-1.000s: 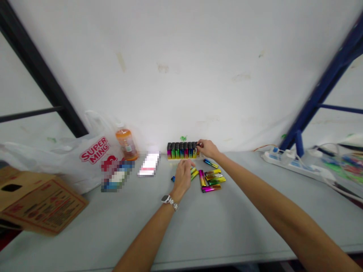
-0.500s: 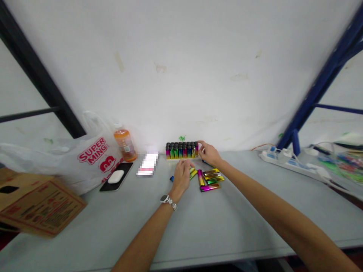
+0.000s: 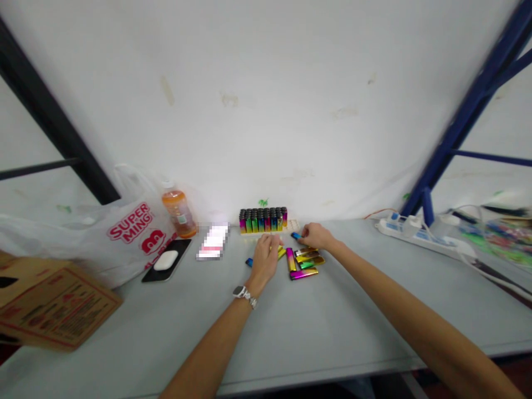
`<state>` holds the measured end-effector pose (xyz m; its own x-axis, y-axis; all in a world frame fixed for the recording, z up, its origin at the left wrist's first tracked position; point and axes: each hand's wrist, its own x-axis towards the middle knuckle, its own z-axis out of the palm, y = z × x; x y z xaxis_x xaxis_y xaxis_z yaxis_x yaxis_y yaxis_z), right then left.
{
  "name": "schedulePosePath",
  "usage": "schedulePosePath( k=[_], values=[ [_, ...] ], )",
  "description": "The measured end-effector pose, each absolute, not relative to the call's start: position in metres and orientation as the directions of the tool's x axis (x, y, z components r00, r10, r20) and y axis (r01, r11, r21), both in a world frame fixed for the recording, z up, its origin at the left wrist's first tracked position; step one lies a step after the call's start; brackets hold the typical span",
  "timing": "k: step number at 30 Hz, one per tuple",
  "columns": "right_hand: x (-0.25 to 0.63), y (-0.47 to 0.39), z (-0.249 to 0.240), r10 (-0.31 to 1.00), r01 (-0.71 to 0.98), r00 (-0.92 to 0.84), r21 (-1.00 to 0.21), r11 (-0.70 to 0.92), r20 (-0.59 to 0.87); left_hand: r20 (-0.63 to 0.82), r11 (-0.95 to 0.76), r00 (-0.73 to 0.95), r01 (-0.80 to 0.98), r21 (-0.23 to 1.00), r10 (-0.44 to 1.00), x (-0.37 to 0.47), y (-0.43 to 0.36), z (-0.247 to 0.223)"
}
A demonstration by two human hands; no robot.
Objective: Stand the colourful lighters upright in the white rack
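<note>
Several shiny rainbow-coloured lighters [image 3: 262,221] with black tops stand upright in tight rows in a pale tray [image 3: 293,225], whose right end shows bare. To the right of the tray, my right hand [image 3: 318,237] is closed with its fingertips on a blue lighter [image 3: 296,236]. My left hand [image 3: 265,257], with a watch on the wrist, is in front of the tray, its fingers curled down. A yellow lighter [image 3: 281,252] peeks out beside its thumb and a blue-ended lighter [image 3: 249,262] on its other side; what its fingers hold is hidden. Between the hands lie several loose lighters [image 3: 307,260].
On the left are a cardboard box [image 3: 62,305], a plastic bag [image 3: 124,233], a bottle of orange drink [image 3: 179,213], a dark phone [image 3: 182,250] with a white case [image 3: 167,260] on it, and a blurred bright phone [image 3: 214,241]. A power strip [image 3: 424,238] lies at right.
My right hand has left the right end of the lighter rows and come down and right to the blue lighter. My left hand stays nearly in place. The view has shifted slightly.
</note>
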<state>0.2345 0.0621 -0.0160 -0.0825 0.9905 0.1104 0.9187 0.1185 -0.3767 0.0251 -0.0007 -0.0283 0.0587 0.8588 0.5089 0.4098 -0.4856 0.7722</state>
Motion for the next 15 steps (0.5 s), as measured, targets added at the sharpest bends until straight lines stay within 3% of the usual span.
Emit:
schedulePosePath(
  k=[6,11,15],
  values=[
    [0.219,0.050,-0.011,0.967,0.861,-0.103,-0.466,0.203,0.231,0.495,-0.448,-0.015,0.401,0.799,0.869,0.025,-0.001,-0.024],
    [0.197,0.023,-0.010,0.902,0.684,-0.144,-0.617,0.388,0.408,0.402,-0.371,-0.111,0.226,0.901,0.909,0.030,0.001,-0.023],
    [0.181,0.003,-0.018,0.839,0.577,-0.152,-0.642,0.505,0.522,0.390,-0.378,-0.065,0.141,0.915,0.919,0.033,0.002,-0.025]
  ],
)
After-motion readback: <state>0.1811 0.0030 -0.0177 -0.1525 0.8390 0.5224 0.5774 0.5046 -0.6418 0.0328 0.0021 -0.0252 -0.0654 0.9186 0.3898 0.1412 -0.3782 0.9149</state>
